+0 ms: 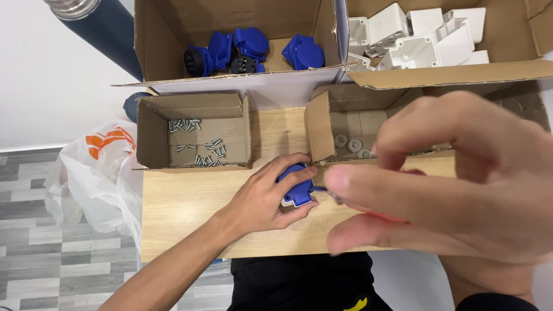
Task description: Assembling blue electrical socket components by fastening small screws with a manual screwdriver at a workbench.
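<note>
The left hand [269, 194] lies palm down on the wooden table [184, 207], fingers curled and clamped around one blue socket cover [296, 187]. The right hand [455, 178], raised close to the camera, pinches one red-handled screwdriver [374, 214], its tip just beside the left fingertips. Beyond the fingers stand four cardboard boxes [193, 129].

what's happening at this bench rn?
A person is working at a wooden table. Their left hand presses a blue socket part down on the tabletop. Their right hand, close to the camera and blurred, pinches a red-handled tool, seemingly a screwdriver, with its tip at the part. Behind sit open cardboard boxes: one with screws, one with small grey washers, one with more blue socket parts, one with white housings.
</note>
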